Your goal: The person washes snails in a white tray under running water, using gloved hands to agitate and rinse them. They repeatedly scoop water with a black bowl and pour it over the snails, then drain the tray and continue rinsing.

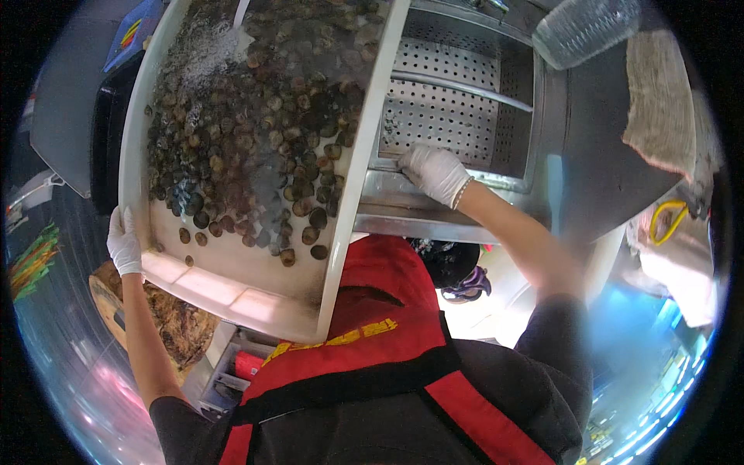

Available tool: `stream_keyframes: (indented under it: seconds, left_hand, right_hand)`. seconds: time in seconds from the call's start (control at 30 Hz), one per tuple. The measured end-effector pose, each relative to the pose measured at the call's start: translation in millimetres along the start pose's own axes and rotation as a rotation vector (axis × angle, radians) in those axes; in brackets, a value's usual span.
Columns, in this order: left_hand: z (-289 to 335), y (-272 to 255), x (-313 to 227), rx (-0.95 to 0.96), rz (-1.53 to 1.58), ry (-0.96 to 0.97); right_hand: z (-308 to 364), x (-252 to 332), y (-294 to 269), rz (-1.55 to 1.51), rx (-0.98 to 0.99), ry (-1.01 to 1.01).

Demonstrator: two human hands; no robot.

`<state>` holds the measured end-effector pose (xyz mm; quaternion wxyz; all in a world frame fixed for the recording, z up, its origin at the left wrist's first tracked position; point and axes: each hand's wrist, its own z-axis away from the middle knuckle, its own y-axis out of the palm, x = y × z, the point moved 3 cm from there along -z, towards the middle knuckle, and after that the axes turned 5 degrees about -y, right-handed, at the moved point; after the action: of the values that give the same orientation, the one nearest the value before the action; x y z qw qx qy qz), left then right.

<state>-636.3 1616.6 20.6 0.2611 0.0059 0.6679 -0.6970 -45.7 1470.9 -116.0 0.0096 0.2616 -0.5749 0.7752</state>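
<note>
A large white tub (232, 293) holds water and a mass of small, dark, round shellfish (256, 155), crowded toward its far end. At its near left corner my left hand (124, 243), in a thin white glove, is closed around the rim. To the right, a perforated metal basket (442, 116) sits in a steel sink (434, 208). My right hand (438, 176), gloved too, rests at the basket's near left corner with its fingers curled over the edge. The fingertips there are hidden.
Across the basket runs a metal bar (465, 89). A clear ribbed plastic container (585, 31) and a grey-brown cloth (660, 101) lie on the steel counter at right. A round wooden block (182, 322) stands below the tub's left corner. Water splashes in at the tub's far end.
</note>
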Motion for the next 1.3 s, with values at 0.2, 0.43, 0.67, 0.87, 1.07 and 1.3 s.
stream_keyframes:
  seconds: [0.2, 0.43, 0.67, 0.87, 1.07, 1.3]
  left_hand:
    - [-6, 1, 4, -0.018, -0.003, 0.023]
    - [-2, -1, 9, -0.005, 0.006, 0.001]
    - [-7, -1, 17, -0.002, 0.103, 0.009]
    - [-2, -2, 14, -0.021, 0.07, 0.025]
    - [-7, -1, -4, -0.003, -0.022, 0.038]
    - [-14, -3, 18, 0.05, 0.068, 0.072]
  right_hand:
    - [-78, -104, 42, -0.131, 0.081, 0.179]
    - [-102, -93, 95, -0.054, -0.014, -0.024]
    - [-100, -93, 109, 0.018, -0.112, -0.088]
    - [-109, -91, 103, 0.077, 0.058, 0.043]
    - [-91, -130, 62, -0.571, 0.059, 0.53]
    - [85, -17, -68, -1.434, -0.411, 0.608]
